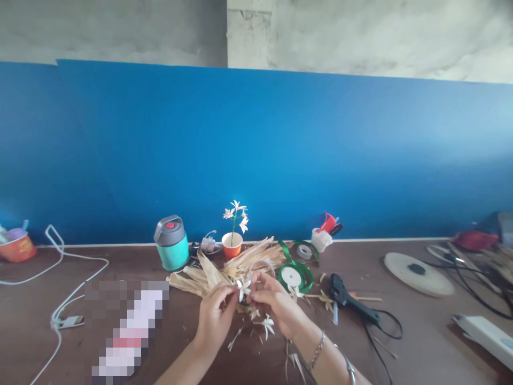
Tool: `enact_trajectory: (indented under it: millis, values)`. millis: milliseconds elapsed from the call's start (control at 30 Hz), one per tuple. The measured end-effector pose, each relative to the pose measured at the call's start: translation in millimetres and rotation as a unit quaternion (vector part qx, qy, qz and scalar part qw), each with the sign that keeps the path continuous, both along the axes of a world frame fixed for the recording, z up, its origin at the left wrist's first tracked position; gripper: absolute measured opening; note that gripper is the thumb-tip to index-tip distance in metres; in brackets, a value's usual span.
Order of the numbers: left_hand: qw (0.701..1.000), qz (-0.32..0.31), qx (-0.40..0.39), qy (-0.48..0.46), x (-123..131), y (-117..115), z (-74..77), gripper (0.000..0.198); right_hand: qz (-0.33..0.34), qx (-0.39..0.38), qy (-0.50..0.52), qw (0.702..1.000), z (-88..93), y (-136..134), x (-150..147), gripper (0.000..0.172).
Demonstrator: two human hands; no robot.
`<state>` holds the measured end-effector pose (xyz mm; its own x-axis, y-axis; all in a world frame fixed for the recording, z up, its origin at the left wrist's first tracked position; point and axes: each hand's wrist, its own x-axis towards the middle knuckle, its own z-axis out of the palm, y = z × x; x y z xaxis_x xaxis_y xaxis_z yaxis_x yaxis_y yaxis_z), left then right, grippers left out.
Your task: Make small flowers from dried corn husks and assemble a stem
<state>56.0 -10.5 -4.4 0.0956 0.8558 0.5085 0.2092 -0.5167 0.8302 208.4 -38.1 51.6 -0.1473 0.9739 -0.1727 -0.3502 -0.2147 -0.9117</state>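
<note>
Between my two hands, above the brown table, is a small pale artificial flower [243, 289]. My left hand [217, 310] pinches its left side with thumb and forefinger. From the right, my right hand [272, 302] closes its fingers at the flower's other side; a bracelet and a bangle circle that wrist. More loose pale flowers [267, 324] lie on the table just below. Behind my hands spread dry corn husks [204, 275], and a green ribbon roll [290, 277] sits beyond my right hand.
A black glue gun [340, 294] with its cable lies right of my hands. At the back stand a teal flask [172, 248], a red paper cup [232, 247] with a flower stem, and a white cup [320, 240] of tools. A white power strip [487, 339] lies far right.
</note>
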Motion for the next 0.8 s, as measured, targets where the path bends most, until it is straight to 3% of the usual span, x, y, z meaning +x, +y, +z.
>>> enact_trajectory:
  millis: [333,800]
  values:
    - [0.998,0.057,0.020,-0.012,-3.0,0.5,-0.2,0.009,0.015,0.009,0.011,1.000,-9.9,4.0,3.7,0.034]
    - [0.989,0.018,0.137,0.051,-2.7,5.3,-7.6,0.012,0.031,0.008,0.050,0.998,-11.2,3.5,1.8,0.033]
